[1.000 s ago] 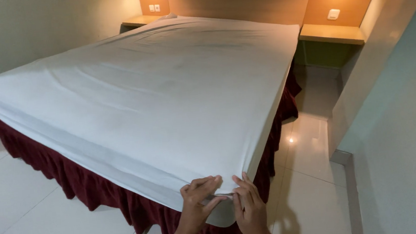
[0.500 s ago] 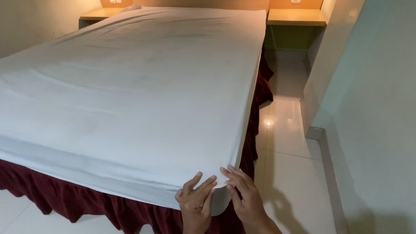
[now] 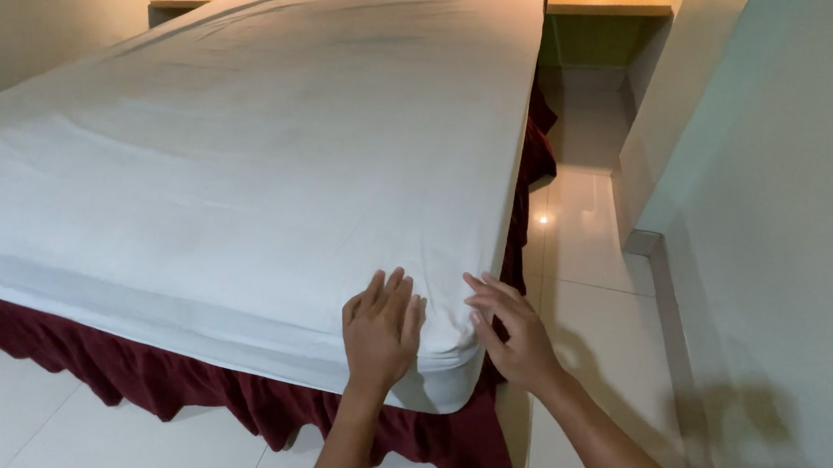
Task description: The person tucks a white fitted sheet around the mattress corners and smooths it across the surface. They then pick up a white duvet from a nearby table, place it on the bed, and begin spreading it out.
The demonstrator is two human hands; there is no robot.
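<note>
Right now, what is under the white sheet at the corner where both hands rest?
Below the white sheet a dark red bed skirt hangs to the tiled floor. The left hand and right hand lie flat on the corner. The mattress itself is covered.

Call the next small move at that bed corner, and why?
Probably press and smooth the sheet down over the corner. Both hands, left hand and right hand, lie flat and open on the white sheet at the mattress corner, where the fabric bulges slightly above the maroon bed skirt.
</note>
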